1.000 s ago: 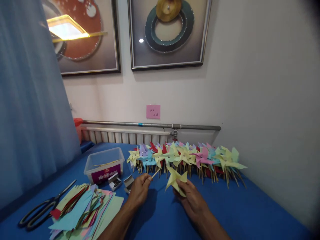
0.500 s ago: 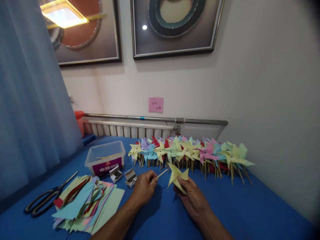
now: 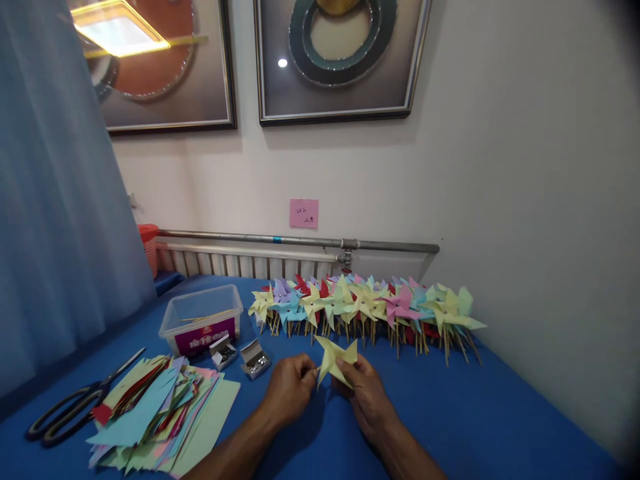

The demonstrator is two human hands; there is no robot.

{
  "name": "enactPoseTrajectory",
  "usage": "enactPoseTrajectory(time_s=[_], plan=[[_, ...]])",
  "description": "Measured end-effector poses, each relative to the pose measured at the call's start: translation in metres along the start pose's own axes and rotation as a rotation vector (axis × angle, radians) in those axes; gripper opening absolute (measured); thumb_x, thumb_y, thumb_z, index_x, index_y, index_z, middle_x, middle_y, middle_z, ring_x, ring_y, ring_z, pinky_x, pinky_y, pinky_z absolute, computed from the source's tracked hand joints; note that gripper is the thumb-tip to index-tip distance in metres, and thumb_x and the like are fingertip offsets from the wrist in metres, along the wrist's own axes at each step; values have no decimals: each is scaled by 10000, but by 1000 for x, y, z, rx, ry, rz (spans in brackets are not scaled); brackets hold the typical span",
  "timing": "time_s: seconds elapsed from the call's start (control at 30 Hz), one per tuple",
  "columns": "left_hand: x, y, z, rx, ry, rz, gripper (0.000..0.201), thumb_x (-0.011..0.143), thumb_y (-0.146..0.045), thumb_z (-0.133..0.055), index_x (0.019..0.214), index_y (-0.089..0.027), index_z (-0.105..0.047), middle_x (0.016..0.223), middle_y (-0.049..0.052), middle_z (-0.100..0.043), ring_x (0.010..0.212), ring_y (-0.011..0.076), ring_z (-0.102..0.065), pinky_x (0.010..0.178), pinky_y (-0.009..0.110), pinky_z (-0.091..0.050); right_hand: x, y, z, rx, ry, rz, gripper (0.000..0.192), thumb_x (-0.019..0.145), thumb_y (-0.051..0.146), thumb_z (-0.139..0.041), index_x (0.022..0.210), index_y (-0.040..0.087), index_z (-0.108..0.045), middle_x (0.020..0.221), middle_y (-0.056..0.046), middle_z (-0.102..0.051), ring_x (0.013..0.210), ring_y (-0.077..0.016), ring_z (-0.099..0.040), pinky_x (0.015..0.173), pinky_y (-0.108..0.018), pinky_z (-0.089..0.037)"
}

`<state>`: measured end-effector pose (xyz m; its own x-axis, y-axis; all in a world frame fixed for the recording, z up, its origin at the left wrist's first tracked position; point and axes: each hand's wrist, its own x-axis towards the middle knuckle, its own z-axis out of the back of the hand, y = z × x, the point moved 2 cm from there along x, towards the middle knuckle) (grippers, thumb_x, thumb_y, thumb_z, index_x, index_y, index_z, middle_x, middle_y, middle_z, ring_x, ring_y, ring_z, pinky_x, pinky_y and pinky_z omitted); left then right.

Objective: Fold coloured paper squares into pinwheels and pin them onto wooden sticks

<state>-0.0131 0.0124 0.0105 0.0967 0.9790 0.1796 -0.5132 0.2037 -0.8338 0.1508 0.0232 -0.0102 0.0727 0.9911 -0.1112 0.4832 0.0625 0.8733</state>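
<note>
A pale yellow paper pinwheel (image 3: 334,360) is pinched in my right hand (image 3: 367,395), thumb on its front and fingers behind. My left hand (image 3: 293,381) grips a thin wooden stick (image 3: 318,369); its tip reaches the pinwheel's left edge, and part of it is hidden behind the paper. Both hands are close together above the blue tabletop (image 3: 480,427). Left of my left hand stand two small open boxes: one with shiny silver pins (image 3: 257,363), the other with darker small pieces (image 3: 223,352).
Finished pinwheels on sticks (image 3: 360,303) crowd the back of the table. At left are a clear plastic tub (image 3: 200,327) holding a few sticks, a stack of coloured paper (image 3: 160,417) and black-handled scissors (image 3: 83,400). A blue curtain (image 3: 60,200) hangs beside them.
My hands have come closer together. The stick, earlier apart from the pinwheel, now has its tip at or behind the paper. The whole view has shifted slightly.
</note>
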Motion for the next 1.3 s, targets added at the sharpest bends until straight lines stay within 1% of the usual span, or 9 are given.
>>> enactPoseTrajectory(time_s=[0.23,0.4,0.6,0.77,0.87,1.03,1.3], plan=[[0,4,-3,10,8,10,199,843,-254,-520,704,-166,-632,621,-11,-616,602,133,-531,586,244,-328,1,-4,2,-22,7,-4,416,518,393,-943,838,199,-761,791,-13,-733,729,-178,-652,665,-288,-525],[1,2,-2,18,-15,14,186,844,-233,-521,697,-173,-618,622,-11,-616,604,134,-537,589,245,-329,2,-8,2,-28,8,-7,418,516,401,-935,834,197,-757,816,-24,-744,752,-191,-661,667,-288,-518],[-1,0,0,25,-17,1,185,844,-220,-527,687,-173,-614,619,-7,-621,610,140,-542,590,249,-334,-1,-6,1,-20,21,10,396,547,383,-926,852,197,-757,840,-28,-748,769,-193,-665,681,-285,-515],[-2,-2,-1,46,-5,11,179,843,-204,-528,716,-166,-649,638,-2,-642,623,143,-551,599,251,-326,-1,-7,1,-29,7,14,385,567,378,-920,859,191,-755,829,-35,-751,757,-200,-673,685,-294,-517],[-3,-3,0,94,-8,-5,184,839,-197,-527,722,-162,-665,650,6,-651,645,151,-561,615,258,-321,-1,-7,1,-23,9,17,379,565,371,-926,850,189,-754,815,-31,-746,745,-196,-673,695,-298,-524],[-4,-4,0,98,8,-21,188,836,-188,-522,741,-158,-681,674,15,-669,658,154,-572,623,258,-326,-2,-6,2,-22,11,29,387,568,380,-924,855,186,-752,806,-34,-752,729,-196,-674,674,-293,-517],[-5,-1,-1,118,0,-34,186,836,-198,-525,734,-162,-677,669,10,-672,646,149,-582,618,258,-326,-1,-7,4,-33,-4,6,391,561,365,-921,866,185,-755,821,-33,-754,773,-210,-691,710,-308,-528]])
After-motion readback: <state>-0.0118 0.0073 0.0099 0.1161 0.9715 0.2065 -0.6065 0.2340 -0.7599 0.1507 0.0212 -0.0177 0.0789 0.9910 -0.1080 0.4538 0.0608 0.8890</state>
